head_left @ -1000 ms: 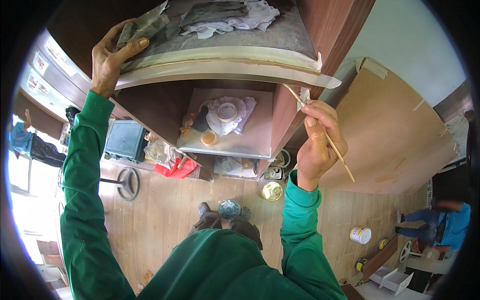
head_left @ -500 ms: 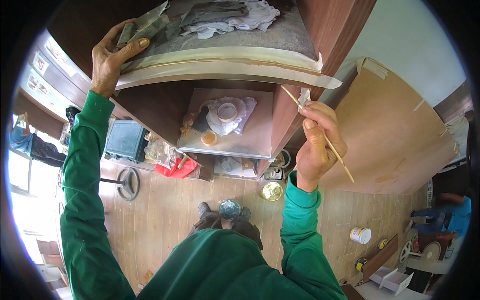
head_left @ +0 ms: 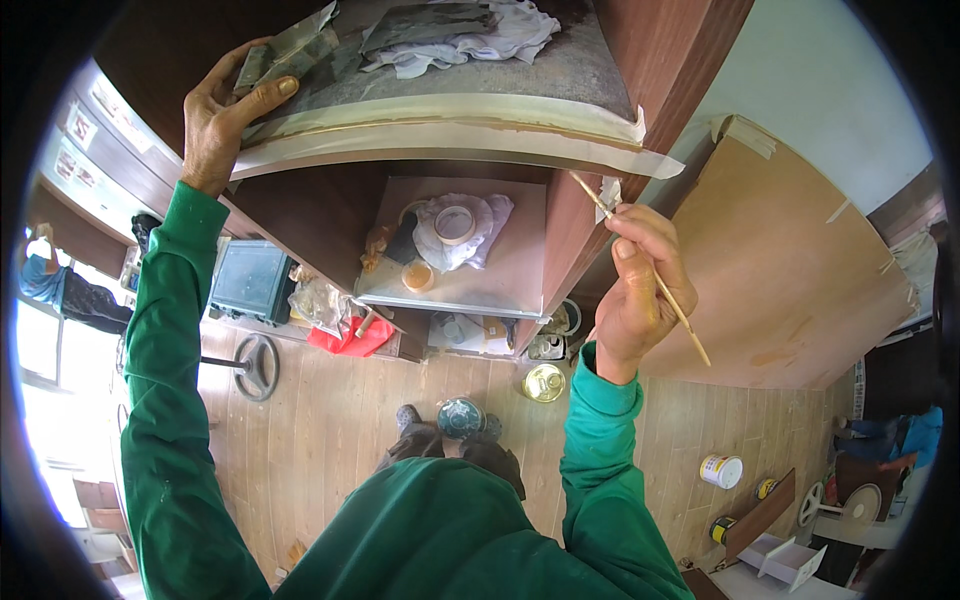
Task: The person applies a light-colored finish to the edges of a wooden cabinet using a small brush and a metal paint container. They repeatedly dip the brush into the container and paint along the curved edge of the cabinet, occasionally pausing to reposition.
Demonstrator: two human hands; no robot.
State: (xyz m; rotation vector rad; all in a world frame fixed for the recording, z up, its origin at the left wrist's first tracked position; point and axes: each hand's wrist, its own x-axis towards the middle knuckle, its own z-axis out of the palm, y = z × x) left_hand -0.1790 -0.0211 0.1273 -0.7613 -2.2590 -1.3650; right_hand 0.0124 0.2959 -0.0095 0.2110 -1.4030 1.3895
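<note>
My right hand (head_left: 645,280) is closed in a pinch around a thin paintbrush (head_left: 683,318) with a slim wooden handle. Its tip points up and left, close to the right end of the taped shelf edge (head_left: 450,137); whether it touches cannot be told. Two strips of pale masking tape run along that edge, with a thin brown line between them. At the shelf's left end my left hand (head_left: 225,120) is closed around a flat, see-through piece (head_left: 285,55) of unclear kind, the thumb lying over it near the edge. A white cloth (head_left: 510,35) with a dark sheet lies farther back on the shelf.
The lower shelf holds a tape roll (head_left: 455,225) on a cloth and a small cup of orange-brown liquid (head_left: 417,275). A large brown board (head_left: 780,270) leans at right. Tins (head_left: 544,382), a bucket (head_left: 721,470) and a handwheel (head_left: 257,367) are below. Other people are at both sides.
My right hand and the paintbrush have shifted slightly to the right. My left hand has stayed in place. The person at the far right has changed posture.
</note>
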